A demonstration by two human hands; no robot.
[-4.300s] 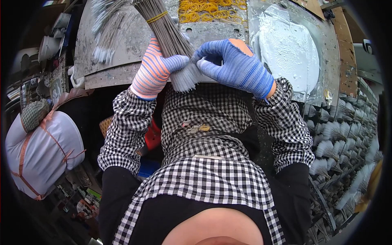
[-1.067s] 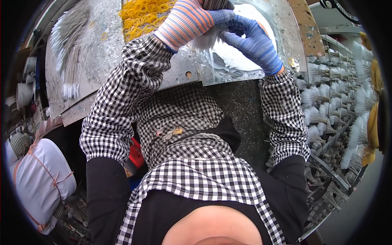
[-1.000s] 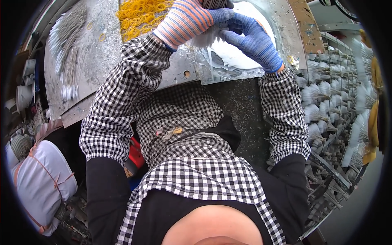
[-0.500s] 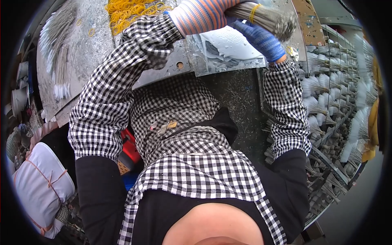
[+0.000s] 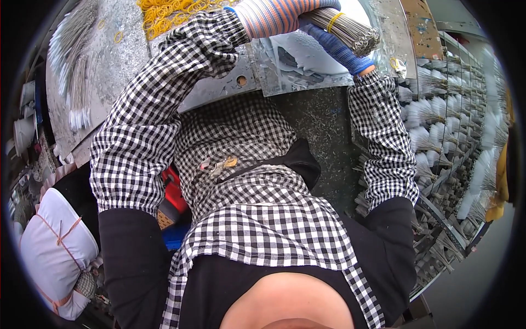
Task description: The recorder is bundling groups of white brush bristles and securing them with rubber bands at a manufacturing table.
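A tight bundle of thin grey rods [image 5: 345, 30] with a yellow rubber band around it lies slanted at the top of the view, its cut ends pointing right. My left hand [image 5: 274, 15], in a pink and blue striped glove, is closed on the bundle from the left. My right hand [image 5: 334, 46], in a blue glove, holds it from underneath; its fingers are mostly hidden behind the rods. Both hands are over a grey metal worktable [image 5: 241, 82].
A heap of yellow rubber bands [image 5: 170, 11] lies on the table at the top left. Loose white-tipped rods [image 5: 76, 82] are spread at the far left. Racks of finished white-tufted bundles [image 5: 438, 120] fill the right side. A white tied sack [image 5: 55, 252] sits lower left.
The banded bundle, held upright on the table at first, was carried up and to the right and now lies slanted with its ends pointing right. Both hands moved with it.
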